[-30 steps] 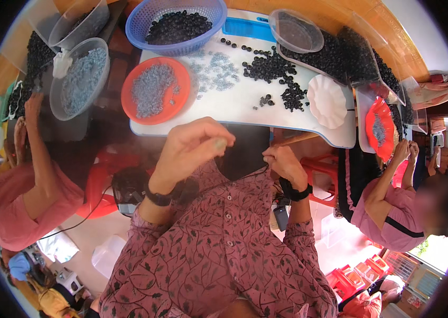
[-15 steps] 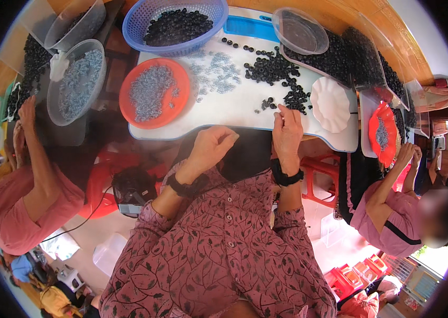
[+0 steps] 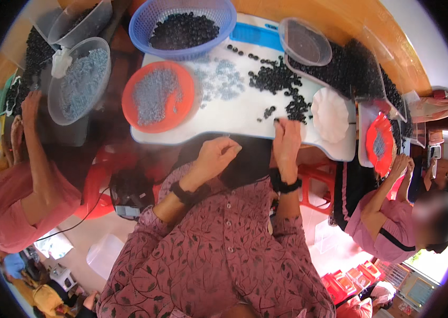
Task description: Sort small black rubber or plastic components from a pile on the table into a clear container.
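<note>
My left hand (image 3: 216, 160) hovers just off the near edge of the white board (image 3: 216, 119), thumb and forefinger pinched; anything between them is too small to name. Over the edge to its right, my right hand (image 3: 287, 140) has its fingers closed, and a small black round piece (image 3: 276, 121) shows at the tips. Just beyond lie a few stray pieces and a spread of black round pieces (image 3: 274, 79). Left of those are scattered small translucent pieces (image 3: 224, 82). An orange-red plate (image 3: 186, 112) holds a heap of the translucent pieces.
A blue-purple basket (image 3: 181, 53) of black pieces stands at the back. A white scalloped dish (image 3: 330, 116) and a clear bowl (image 3: 304, 45) are at the right. Co-workers sit either side, a red scalloped dish (image 3: 373, 139) near the right one. A red stool (image 3: 316, 183) is beside me.
My right hand has drawn slightly nearer to me, its fingers more closed, with a black piece now at the tips. My left hand stays pinched. The whole view has shifted slightly.
</note>
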Tool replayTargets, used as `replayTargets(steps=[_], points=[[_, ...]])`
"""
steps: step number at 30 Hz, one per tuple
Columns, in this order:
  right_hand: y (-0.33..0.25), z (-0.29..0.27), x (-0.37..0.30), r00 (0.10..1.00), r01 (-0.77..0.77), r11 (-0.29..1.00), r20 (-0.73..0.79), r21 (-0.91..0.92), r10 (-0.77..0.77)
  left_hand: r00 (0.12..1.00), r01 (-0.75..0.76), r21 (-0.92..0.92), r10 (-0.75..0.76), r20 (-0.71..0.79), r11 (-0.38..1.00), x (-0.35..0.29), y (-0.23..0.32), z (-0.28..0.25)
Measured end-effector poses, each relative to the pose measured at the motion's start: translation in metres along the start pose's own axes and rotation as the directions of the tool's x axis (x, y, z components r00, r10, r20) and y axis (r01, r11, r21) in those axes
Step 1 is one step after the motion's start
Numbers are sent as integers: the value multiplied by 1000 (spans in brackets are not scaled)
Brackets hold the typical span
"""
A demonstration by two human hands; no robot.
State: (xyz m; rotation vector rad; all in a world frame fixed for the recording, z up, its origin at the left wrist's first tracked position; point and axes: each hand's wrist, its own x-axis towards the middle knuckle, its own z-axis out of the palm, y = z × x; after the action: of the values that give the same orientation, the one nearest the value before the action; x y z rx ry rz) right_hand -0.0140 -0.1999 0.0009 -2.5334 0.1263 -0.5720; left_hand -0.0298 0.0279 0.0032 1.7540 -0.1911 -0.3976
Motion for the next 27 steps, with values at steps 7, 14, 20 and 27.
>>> replayTargets(steps=[7,14,20,27], points=[[-62,-17,-31,962,79,955,228,285,-148,1000,-22,-257,26,13,966,12,12,11],[-72,-14,-32,967,104,961,201,255,-158,1000,12,-428,-10,7,904,17,7,12],[-75,-18,-34,979,66,933,160,355,-130,998,64,-517,-54,34,853,16,8,9],[-75,-20,-38,982,-54,881,185,470,-38,987,146,-464,-95,132,874,13,1,8]])
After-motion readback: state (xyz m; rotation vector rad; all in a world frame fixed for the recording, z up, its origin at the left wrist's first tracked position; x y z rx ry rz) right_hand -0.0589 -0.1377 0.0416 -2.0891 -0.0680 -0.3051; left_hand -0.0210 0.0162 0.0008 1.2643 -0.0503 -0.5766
